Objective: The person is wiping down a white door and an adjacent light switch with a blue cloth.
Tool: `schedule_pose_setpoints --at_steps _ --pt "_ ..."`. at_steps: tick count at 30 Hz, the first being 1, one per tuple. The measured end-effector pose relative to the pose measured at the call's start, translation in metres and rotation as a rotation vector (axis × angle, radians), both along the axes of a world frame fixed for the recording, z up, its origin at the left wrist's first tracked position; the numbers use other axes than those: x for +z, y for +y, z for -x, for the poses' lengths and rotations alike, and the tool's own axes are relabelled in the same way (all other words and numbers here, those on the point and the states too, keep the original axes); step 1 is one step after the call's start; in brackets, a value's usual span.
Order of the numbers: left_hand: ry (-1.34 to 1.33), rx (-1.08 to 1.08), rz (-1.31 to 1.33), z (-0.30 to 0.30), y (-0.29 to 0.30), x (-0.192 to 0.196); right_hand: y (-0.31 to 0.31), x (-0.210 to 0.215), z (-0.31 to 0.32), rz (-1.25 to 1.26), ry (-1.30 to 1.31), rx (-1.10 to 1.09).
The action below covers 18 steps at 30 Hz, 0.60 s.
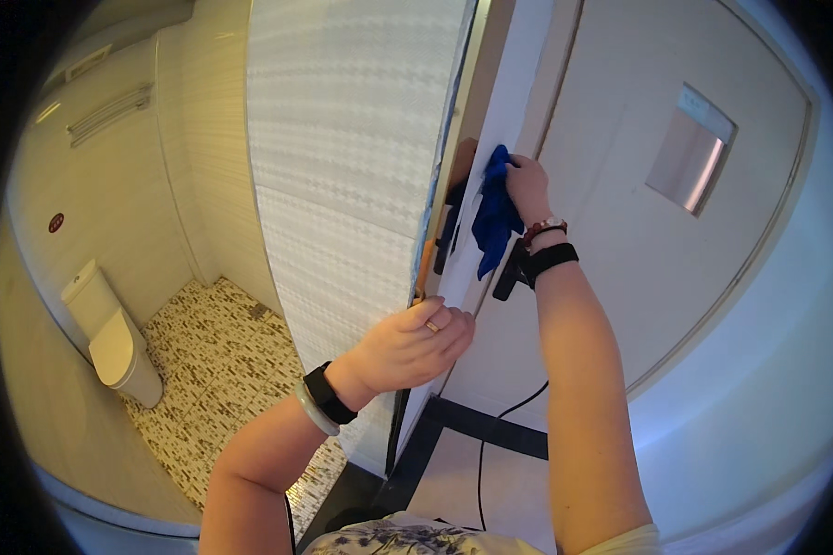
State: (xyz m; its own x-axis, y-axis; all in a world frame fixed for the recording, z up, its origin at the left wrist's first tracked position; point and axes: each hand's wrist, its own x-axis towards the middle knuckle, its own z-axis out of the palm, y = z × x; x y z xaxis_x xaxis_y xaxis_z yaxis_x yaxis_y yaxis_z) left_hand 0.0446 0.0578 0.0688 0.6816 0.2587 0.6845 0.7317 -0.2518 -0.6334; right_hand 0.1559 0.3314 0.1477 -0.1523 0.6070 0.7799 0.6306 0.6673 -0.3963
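Note:
My right hand (529, 190) pinches a crumpled dark blue cloth (497, 217), which hangs down against a narrow white upright strip (514, 88). A glossy metal trim (477, 102) beside the strip reflects the cloth and hand. Lower down, my left hand (412, 347) is closed at the edge of the white textured wall panel (342, 166), by the foot of the trim. Its fingers curl inward, and whatever they may hold is hidden. A dark door handle (506, 277) shows just below my right wrist.
A pale door (620, 231) with a small window (692, 153) stands on the right. A black cable (481, 472) runs over the floor near a dark threshold (491, 425). Left of the panel lies a bathroom with a toilet (120, 351), mosaic floor (213, 351) and towel rack (111, 113).

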Motion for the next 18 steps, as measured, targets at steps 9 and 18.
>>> schedule_pose_setpoints --at_steps 9,18 --pt "-0.020 0.021 -0.006 0.002 -0.002 0.001 -0.055 0.033 -0.022 0.103 -0.331 0.203" --pt "-0.024 -0.002 -0.008 0.001 -0.002 0.001 -0.032 0.007 -0.017 -0.012 -0.234 0.181"
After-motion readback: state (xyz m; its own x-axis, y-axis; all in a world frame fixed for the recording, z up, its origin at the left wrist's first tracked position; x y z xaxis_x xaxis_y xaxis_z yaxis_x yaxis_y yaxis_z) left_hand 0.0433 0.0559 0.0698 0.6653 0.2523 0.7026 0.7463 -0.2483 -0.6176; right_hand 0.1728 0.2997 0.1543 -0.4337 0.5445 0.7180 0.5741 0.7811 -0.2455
